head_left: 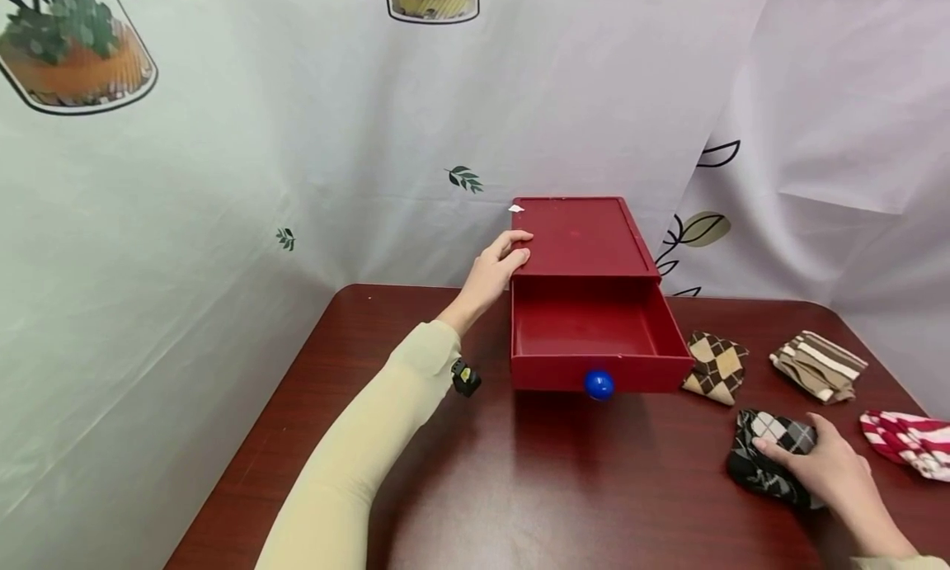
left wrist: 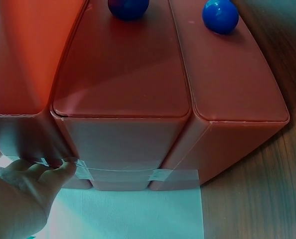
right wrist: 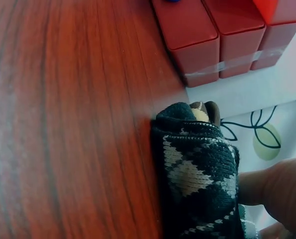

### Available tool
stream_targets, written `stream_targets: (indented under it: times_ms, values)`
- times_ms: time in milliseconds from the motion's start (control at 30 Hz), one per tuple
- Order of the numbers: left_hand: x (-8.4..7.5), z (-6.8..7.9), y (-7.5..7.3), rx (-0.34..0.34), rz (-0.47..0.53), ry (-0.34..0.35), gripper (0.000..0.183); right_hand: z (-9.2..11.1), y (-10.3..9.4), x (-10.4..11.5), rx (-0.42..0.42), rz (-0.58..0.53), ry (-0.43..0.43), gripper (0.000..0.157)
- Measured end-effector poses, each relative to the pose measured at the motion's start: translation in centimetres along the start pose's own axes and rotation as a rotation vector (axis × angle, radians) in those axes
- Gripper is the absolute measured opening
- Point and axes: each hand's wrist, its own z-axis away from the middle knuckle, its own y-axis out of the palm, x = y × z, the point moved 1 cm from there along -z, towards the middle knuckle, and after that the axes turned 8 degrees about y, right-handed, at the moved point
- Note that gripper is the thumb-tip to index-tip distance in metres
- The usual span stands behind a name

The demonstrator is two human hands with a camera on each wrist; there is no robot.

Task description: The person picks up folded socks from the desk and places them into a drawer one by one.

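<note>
Cream sleeve (head_left: 371,454) nearest. Left hand (head_left: 486,277), fingers loose, rests on left edge of boxy red cabinet (head_left: 575,236). Top drawer (head_left: 594,327) pulled out, smooth red floor showing, round glossy blue knob (head_left: 599,384). Right hand (head_left: 839,467) grips folded black knit argyle sock (head_left: 775,434), right of cabinet. Brown argyle sock (head_left: 716,368) beside cabinet; striped brown (head_left: 819,366) and red-white (head_left: 909,442) ones farther right.

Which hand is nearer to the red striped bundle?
Right. The right hand, holding the black argyle bundle, is just beside the red striped bundle; the left hand is farther off, touching the red drawer unit.
</note>
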Motion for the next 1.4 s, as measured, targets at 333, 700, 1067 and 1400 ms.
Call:
stream_targets:
  times_ms: [333, 700, 1067, 1400]
  values:
    - [-3.1, 0.8, -0.2, 0.018, 0.048, -0.039, 0.035, -0.2, -0.3, 0.8, 0.002, -0.089, -0.010, 0.091]
    - [0.1, -0.4, 0.0, 0.011, 0.030, -0.012, 0.032, 0.1, -0.4, 1.3, -0.094, -0.123, -0.118, 0.072]
    - [-0.2, -0.4, 0.0, 0.014, 0.030, -0.006, 0.032, 0.4, -1.5, 1.4, -0.129, -0.236, -0.138, 0.065]
    - [-0.1, 0.1, 0.0, 0.014, 0.054, -0.019, 0.032, 0.6, -3.4, 2.1, -0.122, -0.356, -0.115, 0.050]
